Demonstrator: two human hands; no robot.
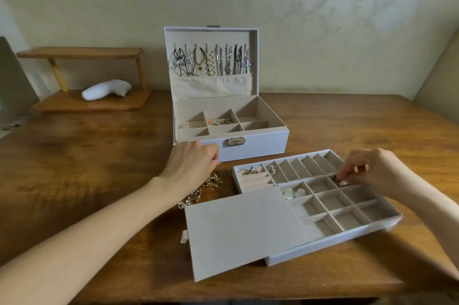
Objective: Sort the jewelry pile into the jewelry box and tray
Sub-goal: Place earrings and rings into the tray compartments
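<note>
Jewelry pile lay on the wooden table, at 9 o'clock from the tray. It was just in front of the open jewelry box, which stood at 12 o'clock. The left hand was down on the pile with its fingers curled under. I could not tell if they had hold of anything. The right hand was at 2 o'clock on the tray, pinching a small dark piece over a little square slot. Rings and round pearly pieces sat in other slots. The step looked like dropping that piece in. Next, it seemed, the pinch had to let go right over the slot. Then the left hand had to lift one piece free without dragging the tangle.
</note>
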